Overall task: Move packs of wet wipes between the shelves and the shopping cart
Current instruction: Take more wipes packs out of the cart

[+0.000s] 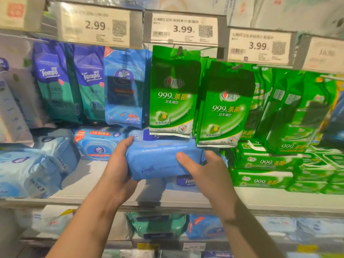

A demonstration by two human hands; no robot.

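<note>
Both the left hand (pixel 119 164) and right hand (pixel 208 170) clasp a soft blue plastic wipes pack (pixel 160 161) above the white shelf (pixel 89 183); cart unseen; direction unclear.

Illumination is bright, even, and comes from overhead. The price-tag rail (pixel 178 28) casts dark shadow bands across the tops of the hanging green sachets (pixel 173 90). Both hands cast a shadow on the white shelf (pixel 260 198) below them. Glare washes out the left price tag (pixel 95 25). Wide-angle distortion bends the shelf lines. Frame edges and the lower shelf packs (pixel 156 226) are soft and blurred.
</note>
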